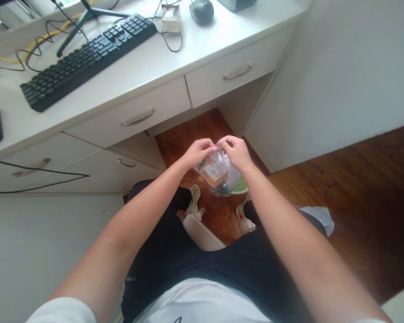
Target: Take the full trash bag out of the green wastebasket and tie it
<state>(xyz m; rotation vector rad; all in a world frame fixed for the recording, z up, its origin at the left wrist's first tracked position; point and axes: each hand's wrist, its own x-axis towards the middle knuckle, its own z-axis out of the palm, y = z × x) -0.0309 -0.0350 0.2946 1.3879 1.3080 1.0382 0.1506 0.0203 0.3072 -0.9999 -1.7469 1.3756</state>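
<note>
Left hand (198, 152) and right hand (234, 153) are both pinching the top of a clear plastic bag (218, 176), which is hanging over a wooden floor (191, 134) before a white desk (195, 58); it's seemingly holding a paper label (212, 169) and something green (224, 190), though the crinkled plastic is blurring them.

This looks like a desk corner in a home, a small study rather than a company office. A built-in white desk (202, 54) runs across the upper left of the frame, with pale drawers (237, 78) and curved metal pulls. On top sit a black keyboard (87, 60), a dark computer mouse (201, 11) and a tangle of black and yellow cables (30, 47). Warm reddish wood flooring (366, 197) spreads across the lower right, beside a plain white wall (340, 76). White slippers (192, 202) at the centre of the frame add to the domestic feel.
</note>
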